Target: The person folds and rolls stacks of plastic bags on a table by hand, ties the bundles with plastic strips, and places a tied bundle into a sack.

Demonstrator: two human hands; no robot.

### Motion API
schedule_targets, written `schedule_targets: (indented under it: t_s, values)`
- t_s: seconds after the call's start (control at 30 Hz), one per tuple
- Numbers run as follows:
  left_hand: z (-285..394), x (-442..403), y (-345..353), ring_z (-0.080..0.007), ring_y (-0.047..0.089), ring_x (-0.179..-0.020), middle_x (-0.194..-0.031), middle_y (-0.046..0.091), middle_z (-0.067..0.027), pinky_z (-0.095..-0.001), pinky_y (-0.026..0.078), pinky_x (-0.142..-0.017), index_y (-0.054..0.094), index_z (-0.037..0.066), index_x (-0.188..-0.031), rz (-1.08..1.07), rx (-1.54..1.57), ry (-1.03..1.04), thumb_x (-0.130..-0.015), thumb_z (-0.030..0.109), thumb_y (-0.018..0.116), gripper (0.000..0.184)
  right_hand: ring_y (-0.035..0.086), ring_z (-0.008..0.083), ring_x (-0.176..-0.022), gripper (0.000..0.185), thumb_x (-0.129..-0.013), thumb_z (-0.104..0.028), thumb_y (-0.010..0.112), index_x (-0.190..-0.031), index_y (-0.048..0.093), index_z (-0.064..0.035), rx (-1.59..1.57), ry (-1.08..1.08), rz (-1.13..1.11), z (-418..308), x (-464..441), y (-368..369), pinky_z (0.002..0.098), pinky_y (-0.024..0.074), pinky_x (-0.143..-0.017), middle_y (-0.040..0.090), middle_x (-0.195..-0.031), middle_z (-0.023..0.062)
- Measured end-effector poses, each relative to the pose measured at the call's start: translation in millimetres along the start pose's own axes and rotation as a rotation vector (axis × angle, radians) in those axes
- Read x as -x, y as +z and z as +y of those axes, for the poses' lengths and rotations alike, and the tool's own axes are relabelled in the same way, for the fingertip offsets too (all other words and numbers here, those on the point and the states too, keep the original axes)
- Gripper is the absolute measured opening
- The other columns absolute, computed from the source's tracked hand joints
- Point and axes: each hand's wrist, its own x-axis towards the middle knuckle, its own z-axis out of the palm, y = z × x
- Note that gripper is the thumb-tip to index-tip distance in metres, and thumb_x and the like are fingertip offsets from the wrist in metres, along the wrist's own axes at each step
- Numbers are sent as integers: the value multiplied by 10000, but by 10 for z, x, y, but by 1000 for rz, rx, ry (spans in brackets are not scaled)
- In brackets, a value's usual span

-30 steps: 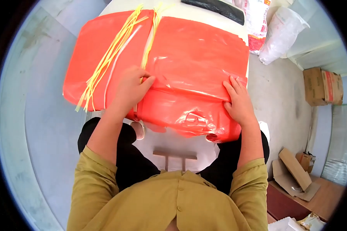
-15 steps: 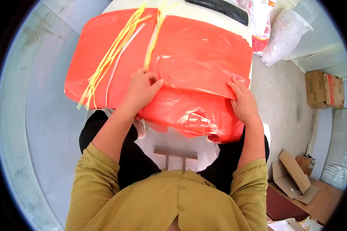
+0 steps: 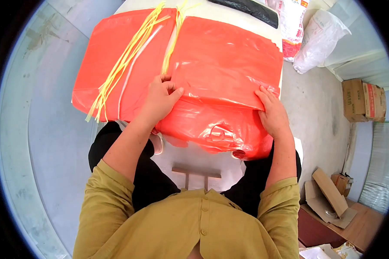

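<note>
Red plastic sheets (image 3: 229, 56) lie stacked over the table, their near part hanging over its front edge. A raised fold runs between my hands. My left hand (image 3: 161, 100) is at the left end of this fold, thumb and fingers closed on the red plastic. At the right end, my right hand (image 3: 272, 112) pinches the edge of the sheet, fingers on top. Yellow strips (image 3: 126, 62) and a white strip (image 3: 136, 60) lie on the left part of the red plastic. Another yellow bundle (image 3: 170, 47) runs up from my left hand.
A black roll (image 3: 248, 11) lies at the far side of the pale table (image 3: 149, 4). White bags (image 3: 320, 41) stand beyond its right corner. Cardboard boxes (image 3: 354, 99) are at the right, and opened cardboard (image 3: 322, 203) lies at the lower right.
Both hands have moved slightly right in view, as has the table. The upper sheet's near edge now stands out more as a fold between my hands.
</note>
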Motion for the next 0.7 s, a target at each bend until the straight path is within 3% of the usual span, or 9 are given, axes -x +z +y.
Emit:
schedule_targets:
  t_s: [0.1,0.2,0.3,0.4,0.5,0.6,0.7]
  values:
    - [-59,-16,-6,-263,588,-1205,-1413,532,-162,-383,490,-1001,686,-53,-890,44,49,58,-964,176,720,244,493,369,-1425,589,-852,45,628,-1420,596,-107,29,-22,26,44,3,47,448,446,-1153,545,-1538,143]
    - [93,1,-164,-288,595,-1199,-1407,541,-189,-390,491,-995,665,-45,-925,-50,214,-109,-947,163,735,221,495,372,-1424,634,-846,98,576,-1447,582,-106,8,-18,33,80,16,81,447,436,-1163,535,-1547,157]
    - [74,9,-180,-340,581,-1213,-1421,529,-218,-432,476,-1023,629,-11,-1044,-44,-74,55,-911,151,764,250,491,376,-1426,662,-841,118,565,-1463,574,-110,5,-4,20,52,6,74,447,434,-1167,528,-1553,159]
    - [270,129,-142,-389,504,-1352,-1480,504,-218,-477,432,-1110,591,27,-1266,237,-396,303,-870,161,799,466,486,376,-1430,678,-831,123,581,-1464,577,-120,16,-8,29,53,13,93,445,441,-1163,528,-1555,147]
    - [431,116,2,-401,376,-1491,-1557,461,-198,-514,365,-1192,549,54,-1416,112,-434,711,-876,234,794,620,483,359,-1437,681,-832,114,579,-1463,584,-140,52,-18,46,60,28,132,442,443,-1159,527,-1560,130]
    - [481,56,179,-391,303,-1549,-1610,425,-179,-528,320,-1230,488,66,-1515,-224,-466,625,-915,324,755,705,482,350,-1438,673,-844,105,561,-1465,586,-151,90,-19,36,60,35,150,442,437,-1164,521,-1567,123]
    - [312,-173,201,-380,319,-1543,-1601,452,-158,-546,313,-1227,526,54,-1480,32,-657,450,-954,371,700,638,483,353,-1436,654,-863,95,543,-1467,586,-151,102,-24,39,81,55,151,444,432,-1166,524,-1564,122]
